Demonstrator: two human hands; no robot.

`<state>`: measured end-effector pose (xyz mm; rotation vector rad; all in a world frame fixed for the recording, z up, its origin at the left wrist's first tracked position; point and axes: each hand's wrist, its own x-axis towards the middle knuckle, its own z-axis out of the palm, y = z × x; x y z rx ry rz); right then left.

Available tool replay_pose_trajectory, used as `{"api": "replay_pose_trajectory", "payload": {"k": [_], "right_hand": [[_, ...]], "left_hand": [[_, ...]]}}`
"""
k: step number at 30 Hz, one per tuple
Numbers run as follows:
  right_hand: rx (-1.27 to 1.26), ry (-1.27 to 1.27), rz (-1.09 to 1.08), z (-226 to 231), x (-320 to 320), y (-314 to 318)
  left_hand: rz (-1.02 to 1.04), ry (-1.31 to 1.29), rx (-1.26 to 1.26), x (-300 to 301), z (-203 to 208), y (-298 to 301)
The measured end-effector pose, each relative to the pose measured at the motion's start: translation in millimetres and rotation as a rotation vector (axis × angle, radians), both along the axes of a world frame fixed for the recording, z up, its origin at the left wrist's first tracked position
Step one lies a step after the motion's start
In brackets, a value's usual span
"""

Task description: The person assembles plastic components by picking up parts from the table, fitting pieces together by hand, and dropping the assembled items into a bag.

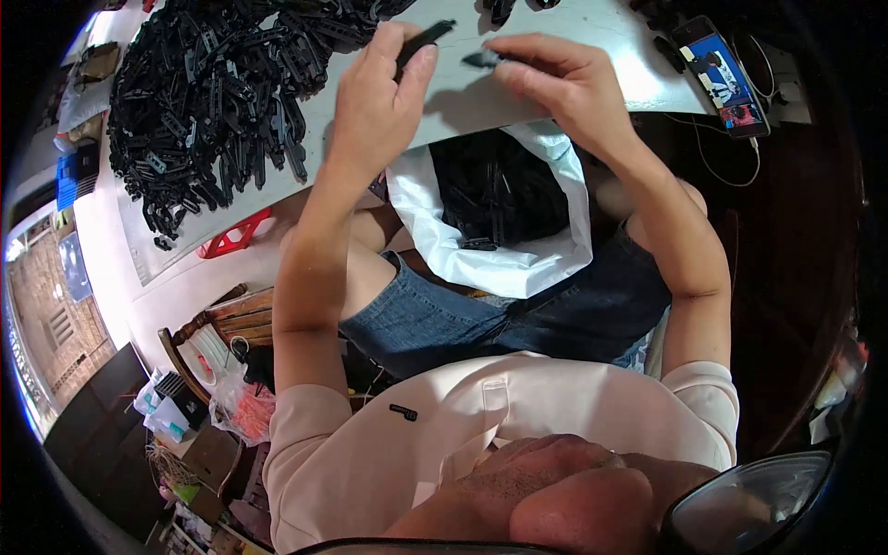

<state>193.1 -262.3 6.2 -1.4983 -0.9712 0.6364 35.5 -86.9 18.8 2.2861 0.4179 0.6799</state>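
Above the table's near edge, my left hand (384,88) is closed around a long black plastic part (427,44), its tip pointing up and to the right. My right hand (564,81) pinches a smaller dark piece (480,59) between thumb and fingertips, a short gap away from the left one. What exactly these pieces are I cannot make out. A white sack (421,208) with its rim rolled open rests between my legs, below both hands, and holds many black parts (495,190). To the left of my left hand spreads a large heap of similar black plastic parts (217,102).
The white table (462,102) runs across the top. A phone (726,79) with a lit screen stands at its right end, a white cable (754,166) hanging from it. A red stool (236,233) shows under the table, and a wooden chair (236,310) with bags stands at left.
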Motion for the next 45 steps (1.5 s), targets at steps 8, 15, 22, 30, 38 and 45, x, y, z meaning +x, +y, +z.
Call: {"api": "replay_pose_trajectory", "payload": {"k": [8,15,22,30,38,45], "right_hand": [[-0.039,0.186,0.100,3.9,-7.6,-2.2],[-0.076,0.264,0.151,4.7,-6.9,-2.9],[-0.077,0.230,0.145,1.4,-4.8,-1.3],[-0.088,-0.518,-0.207,8.5,16.1,11.1],[0.038,-0.879,-0.183,0.5,31.6,26.6],[-0.125,-0.891,-0.236,-6.2,33.5,23.5]], "left_hand": [[-0.212,0.119,-0.285,2.6,3.7,-22.6],[-0.234,0.154,-0.115,-0.8,2.5,-23.1],[-0.239,0.156,0.044,-0.7,2.6,-16.2],[-0.417,0.335,0.098,-1.6,19.5,-24.4],[-0.633,0.600,0.115,5.0,30.2,-32.1],[-0.001,0.016,0.718,39.2,-4.2,17.1]]}}
